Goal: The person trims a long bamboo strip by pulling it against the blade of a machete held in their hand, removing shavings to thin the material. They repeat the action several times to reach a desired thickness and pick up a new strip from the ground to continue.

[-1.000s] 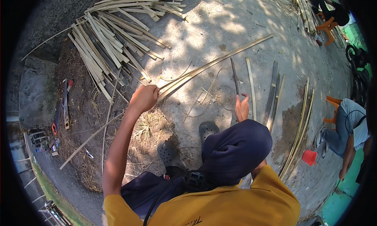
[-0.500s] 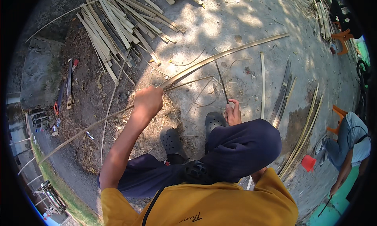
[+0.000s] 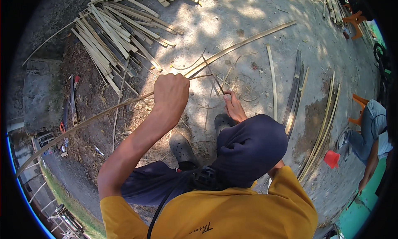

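Observation:
My left hand (image 3: 171, 93) is a closed fist around a long, narrow bamboo strip (image 3: 103, 112). The strip runs from the far left edge, through the fist, and its thin end pokes out to the right. In my right hand (image 3: 234, 107), beside my right knee, is a thin dark blade-like tool (image 3: 214, 76), pinched at its lower end and slanting up to the left. The tool's tip crosses in front of a wide bamboo strip (image 3: 248, 42) lying on the ground. Whether the tool touches the held strip, I cannot tell.
Split bamboo (image 3: 112, 35) is piled at the upper left. A saw (image 3: 73, 100) lies left. More strips (image 3: 321, 131) rest on the right, near a red bucket (image 3: 331, 159). Another person (image 3: 369, 135) sits at the far right. Thin shavings litter the ground by my clogs (image 3: 182, 149).
My left hand has moved right with the bamboo strip, nearer the right hand. The dark tool now tilts further left. The whole view has shifted a little.

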